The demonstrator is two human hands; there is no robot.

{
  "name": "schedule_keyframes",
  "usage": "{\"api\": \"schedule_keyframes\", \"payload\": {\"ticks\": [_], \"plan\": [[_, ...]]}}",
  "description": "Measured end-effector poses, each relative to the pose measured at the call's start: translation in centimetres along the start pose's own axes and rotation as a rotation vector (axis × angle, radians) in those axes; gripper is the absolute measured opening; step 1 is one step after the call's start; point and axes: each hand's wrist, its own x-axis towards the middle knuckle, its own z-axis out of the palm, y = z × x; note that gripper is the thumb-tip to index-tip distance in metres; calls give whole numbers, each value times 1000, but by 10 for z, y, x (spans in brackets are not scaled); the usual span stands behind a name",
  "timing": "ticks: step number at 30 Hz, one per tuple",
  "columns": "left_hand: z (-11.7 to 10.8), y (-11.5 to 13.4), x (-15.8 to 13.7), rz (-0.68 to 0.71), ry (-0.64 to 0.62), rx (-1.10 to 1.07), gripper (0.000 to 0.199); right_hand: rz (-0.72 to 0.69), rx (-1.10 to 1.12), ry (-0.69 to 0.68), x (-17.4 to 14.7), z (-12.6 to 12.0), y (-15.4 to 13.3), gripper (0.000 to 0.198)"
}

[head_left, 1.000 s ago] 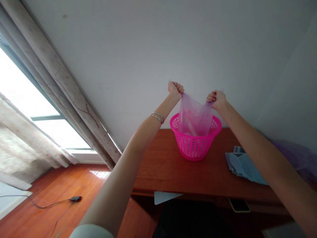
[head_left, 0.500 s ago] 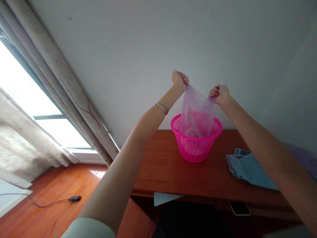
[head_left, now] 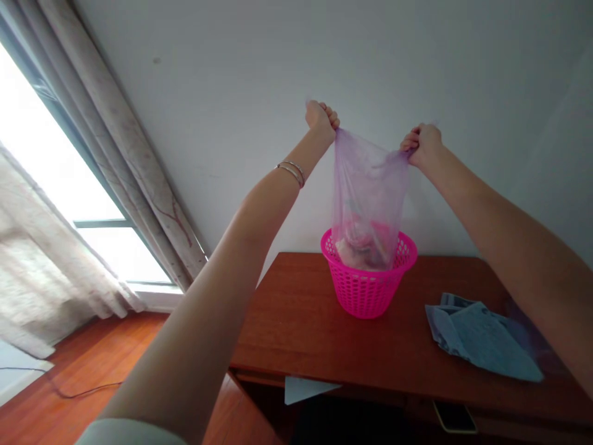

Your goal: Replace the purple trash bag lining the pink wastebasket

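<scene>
A thin, see-through purple plastic bag is stretched upward between both hands. My left hand is closed on one side of its top edge. On the other side, my right hand grips the bag's edge in a fist, a little lower than the left. The bag's lower part sits inside a pink plastic basket with a pattern of holes. Pale and pinkish contents show dimly through the film at the bottom; I cannot make out what they are.
The basket stands on a reddish-brown wooden table against a grey wall. A folded blue-grey bag or cloth lies at right. Below the table's front edge is a phone. Curtains hang by the window, and a cable crosses the floor.
Both hands have risen with the bag, pulling more of it up out of the basket, and its contents now show higher near the rim. The view has shifted slightly.
</scene>
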Motion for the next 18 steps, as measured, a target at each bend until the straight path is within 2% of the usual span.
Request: {"api": "schedule_keyframes", "payload": {"ticks": [8, 14, 18], "plan": [[32, 60, 16, 179, -41, 35, 34, -140, -65, 11, -2, 37, -66, 42], [51, 108, 25, 272, -72, -22, 37, -265, -48, -35, -20, 63, -119, 50], [62, 133, 24, 309, -153, -28, 39, -318, -39, -61, -34, 80, -146, 52]]}}
